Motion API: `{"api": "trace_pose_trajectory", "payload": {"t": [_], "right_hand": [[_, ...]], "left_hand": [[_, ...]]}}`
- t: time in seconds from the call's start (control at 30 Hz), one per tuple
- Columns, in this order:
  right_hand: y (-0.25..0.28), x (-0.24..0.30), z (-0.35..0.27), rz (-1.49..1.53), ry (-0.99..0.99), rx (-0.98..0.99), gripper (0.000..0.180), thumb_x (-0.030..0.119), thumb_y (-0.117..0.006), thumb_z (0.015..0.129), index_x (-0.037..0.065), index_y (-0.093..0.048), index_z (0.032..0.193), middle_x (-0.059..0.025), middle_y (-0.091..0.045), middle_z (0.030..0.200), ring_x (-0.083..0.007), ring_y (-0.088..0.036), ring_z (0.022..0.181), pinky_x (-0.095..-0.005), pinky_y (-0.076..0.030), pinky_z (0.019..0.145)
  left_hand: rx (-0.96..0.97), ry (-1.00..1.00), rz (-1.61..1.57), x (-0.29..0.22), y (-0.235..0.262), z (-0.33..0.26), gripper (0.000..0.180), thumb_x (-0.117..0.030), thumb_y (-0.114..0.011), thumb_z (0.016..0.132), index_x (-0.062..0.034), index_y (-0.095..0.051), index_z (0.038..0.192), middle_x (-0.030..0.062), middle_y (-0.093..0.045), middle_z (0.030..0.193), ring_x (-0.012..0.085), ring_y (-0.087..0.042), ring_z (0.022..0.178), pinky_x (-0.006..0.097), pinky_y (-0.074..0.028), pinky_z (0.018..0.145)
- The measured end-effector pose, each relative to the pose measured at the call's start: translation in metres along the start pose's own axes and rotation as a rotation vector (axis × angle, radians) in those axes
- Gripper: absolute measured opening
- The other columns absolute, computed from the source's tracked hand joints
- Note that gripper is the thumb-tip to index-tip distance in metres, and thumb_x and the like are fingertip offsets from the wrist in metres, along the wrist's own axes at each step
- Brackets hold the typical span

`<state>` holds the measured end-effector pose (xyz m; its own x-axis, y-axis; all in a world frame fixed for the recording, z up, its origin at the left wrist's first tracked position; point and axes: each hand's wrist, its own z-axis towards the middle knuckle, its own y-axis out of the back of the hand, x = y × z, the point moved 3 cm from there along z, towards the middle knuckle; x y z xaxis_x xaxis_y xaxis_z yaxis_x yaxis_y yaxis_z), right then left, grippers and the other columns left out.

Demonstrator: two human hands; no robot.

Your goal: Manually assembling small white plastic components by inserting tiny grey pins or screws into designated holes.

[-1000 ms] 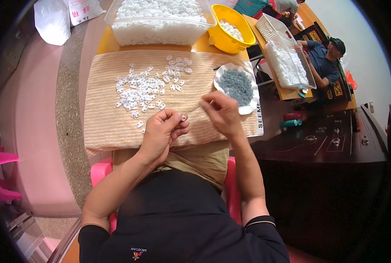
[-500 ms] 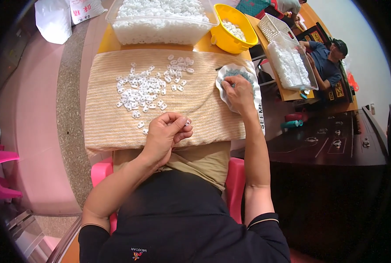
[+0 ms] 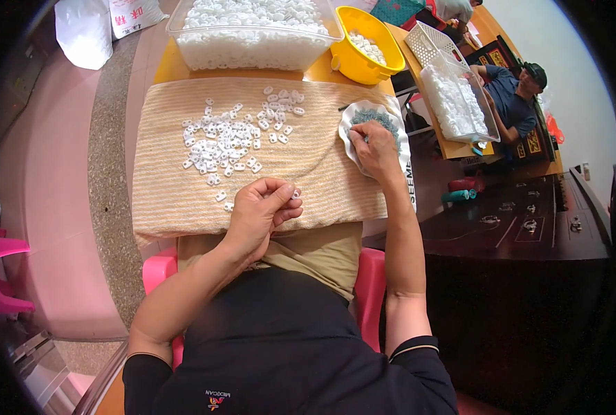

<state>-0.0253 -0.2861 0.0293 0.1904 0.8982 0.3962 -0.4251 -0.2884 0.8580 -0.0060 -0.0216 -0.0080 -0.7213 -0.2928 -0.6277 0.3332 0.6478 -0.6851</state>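
My left hand [image 3: 261,211] rests on the near edge of a striped beige cloth [image 3: 170,187] and pinches a small white plastic piece [image 3: 295,195] between thumb and fingers. My right hand [image 3: 374,146] reaches into a white scalloped dish [image 3: 349,117] of small dark grey parts [image 3: 385,121] at the cloth's right side, fingers curled down on them; whether it holds one is hidden. A scatter of several small white plastic pieces [image 3: 228,135] lies on the cloth ahead of my left hand.
A clear tub [image 3: 253,31] full of white pieces and a yellow bowl [image 3: 363,52] stand at the table's far edge. A white sack [image 3: 83,31] sits on the floor far left. Another person [image 3: 512,93] sits at a neighbouring table with a white basket [image 3: 429,41]. A dark table [image 3: 529,221] is right.
My right hand has left my left hand and moved right and forward into the dish of dark parts. My left hand has stayed put, holding the white piece.
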Motion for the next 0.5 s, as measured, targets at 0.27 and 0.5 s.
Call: {"api": "trace_pose_trajectory", "payload": {"t": [0.27, 0.5], "right_hand": [[0.0023, -0.0008, 0.0015, 0.007, -0.023, 0.057, 0.012, 0.01, -0.063, 0.085, -0.001, -0.067, 0.088, -0.0192, -0.065, 0.088, -0.0355, -0.063, 0.083, -0.038, -0.049, 0.075], [-0.0022, -0.0042, -0.0014, -0.021, 0.038, -0.001, 0.012, 0.01, -0.065, 0.085, -0.001, -0.064, 0.087, -0.0167, -0.065, 0.083, -0.0318, -0.063, 0.075, -0.0375, -0.048, 0.069]], "left_hand": [[0.001, 0.005, 0.004, 0.0, -0.0003, -0.0002, 0.013, -0.013, -0.06, 0.093, 0.0001, -0.061, 0.095, 0.0073, -0.065, 0.089, 0.0128, -0.064, 0.079, 0.027, -0.057, 0.073], [0.001, 0.009, -0.007, 0.001, 0.0005, 0.0003, 0.013, -0.013, -0.06, 0.093, 0.0003, -0.061, 0.095, 0.0075, -0.064, 0.089, 0.013, -0.064, 0.078, 0.026, -0.057, 0.073]]}}
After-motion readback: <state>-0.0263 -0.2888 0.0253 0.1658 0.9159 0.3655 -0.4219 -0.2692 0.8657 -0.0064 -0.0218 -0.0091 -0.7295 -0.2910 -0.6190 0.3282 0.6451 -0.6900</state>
